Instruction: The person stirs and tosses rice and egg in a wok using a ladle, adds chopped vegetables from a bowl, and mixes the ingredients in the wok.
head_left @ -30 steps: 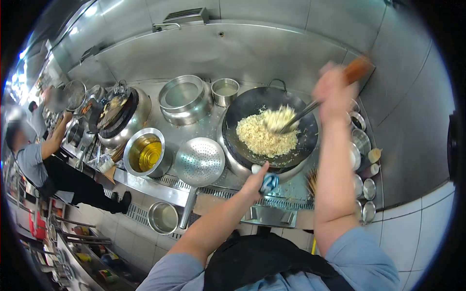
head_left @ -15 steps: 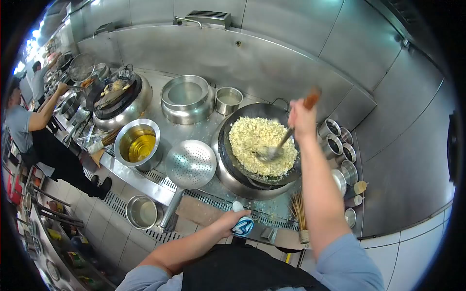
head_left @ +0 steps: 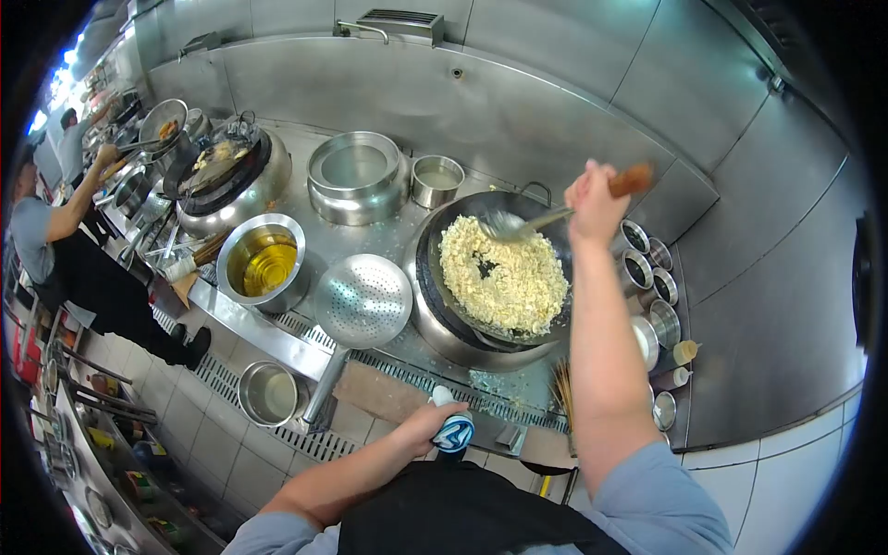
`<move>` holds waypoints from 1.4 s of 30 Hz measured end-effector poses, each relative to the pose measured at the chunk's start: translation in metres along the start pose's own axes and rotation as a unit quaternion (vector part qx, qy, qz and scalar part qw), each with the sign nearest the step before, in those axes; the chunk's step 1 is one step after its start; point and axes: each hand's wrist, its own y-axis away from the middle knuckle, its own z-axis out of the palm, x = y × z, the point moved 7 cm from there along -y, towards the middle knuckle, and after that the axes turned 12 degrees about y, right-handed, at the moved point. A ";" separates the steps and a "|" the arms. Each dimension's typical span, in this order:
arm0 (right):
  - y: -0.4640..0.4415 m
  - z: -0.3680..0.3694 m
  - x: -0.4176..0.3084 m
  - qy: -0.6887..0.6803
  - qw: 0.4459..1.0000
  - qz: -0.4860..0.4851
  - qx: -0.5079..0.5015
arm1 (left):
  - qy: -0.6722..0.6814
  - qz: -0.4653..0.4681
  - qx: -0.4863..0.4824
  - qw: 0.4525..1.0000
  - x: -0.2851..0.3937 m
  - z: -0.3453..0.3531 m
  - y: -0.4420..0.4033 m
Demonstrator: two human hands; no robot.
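Note:
My right hand (head_left: 592, 202) is closed around the ladle (head_left: 548, 219), whose wooden handle end sticks out to the right. The ladle's bowl is smeared by motion over the far edge of the pale, crumbly food, which looks like fried rice or egg (head_left: 499, 282). This food fills much of the black wok (head_left: 555, 319), and a small dark patch of wok shows through its middle. Near my apron, my left hand (head_left: 430, 424) grips a blue-and-white patterned bundle, seemingly a folded cloth (head_left: 454, 433), with a white end poking out above.
A perforated strainer (head_left: 363, 301) lies left of the wok, beside a pot of yellow oil (head_left: 298, 242). Metal pots (head_left: 356, 199) stand behind. Seasoning containers (head_left: 664, 319) line the right side. Another person (head_left: 79, 250) works at a second wok (head_left: 231, 194) on the left.
My right hand has moved slightly right and up, and the ladle's bowl has gone from the middle of the food to its far edge. A dark gap has appeared in the food.

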 end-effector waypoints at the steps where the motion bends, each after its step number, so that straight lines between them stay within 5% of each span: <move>1: 0.012 -0.001 0.039 -0.018 0.998 0.029 0.052 | -0.009 -0.003 -0.014 1.000 -0.004 0.001 0.001; 2: 0.023 -0.003 0.051 -0.037 0.992 0.057 0.106 | -0.011 -0.013 -0.016 1.000 -0.001 0.005 0.006; 4: 0.010 -0.003 0.059 -0.067 0.991 0.105 0.043 | -0.014 -0.027 -0.016 0.999 0.004 0.010 0.011; 6: 0.007 0.018 0.010 -0.014 0.978 0.152 -0.141 | -0.005 -0.003 -0.036 0.999 0.008 0.009 0.015; 8: 0.030 0.005 -0.050 -0.016 0.983 0.109 -0.149 | -0.005 0.000 -0.010 1.000 0.010 0.003 0.013; 10: 0.067 -0.021 -0.034 -0.004 0.990 0.113 -0.078 | 0.028 0.011 -0.008 1.000 0.007 -0.004 0.007; 11: 0.078 -0.024 0.009 0.116 0.987 0.111 0.002 | 0.025 0.001 -0.028 0.999 0.005 -0.005 0.005; 14: 0.039 -0.025 0.068 0.187 0.978 0.033 -0.084 | -0.018 -0.015 -0.010 1.000 0.010 0.008 0.011; 16: 0.021 -0.023 0.022 0.022 0.988 0.124 -0.093 | -0.021 -0.012 -0.029 0.999 0.008 0.009 0.004; 18: 0.034 -0.037 -0.036 -0.024 0.992 0.074 -0.102 | 0.006 0.021 -0.024 0.999 0.015 0.011 0.002; 20: 0.076 -0.053 -0.036 0.013 0.994 0.108 -0.015 | 0.021 0.007 -0.025 0.999 0.015 0.010 0.004; 23: 0.077 -0.055 0.061 0.013 0.998 0.034 -0.044 | -0.008 -0.031 -0.011 0.999 0.011 0.014 0.005; 26: 0.027 -0.091 0.008 -0.026 0.996 0.078 0.040 | -0.035 0.001 -0.032 0.999 0.015 0.015 -0.003; 29: 0.026 -0.135 -0.030 -0.010 0.999 0.033 0.023 | -0.007 0.019 -0.016 1.000 0.019 0.007 -0.004; 31: 0.058 -0.178 0.017 -0.024 0.965 0.040 0.257 | 0.009 0.017 -0.010 1.000 0.019 0.010 -0.005; 34: 0.052 -0.142 0.070 -0.144 0.977 0.096 0.124 | 0.070 -0.017 -0.013 0.997 0.031 0.034 -0.014; 36: 0.020 -0.143 0.038 -0.123 0.975 0.160 0.091 | 0.070 -0.024 -0.053 0.996 0.039 0.047 -0.027; 40: 0.011 -0.167 -0.025 -0.126 0.981 0.005 0.146 | 0.049 0.007 -0.059 0.997 0.058 0.078 -0.047; 42: 0.034 -0.165 0.064 -0.054 0.932 0.059 0.354 | 0.005 -0.005 -0.059 0.998 0.065 0.094 -0.049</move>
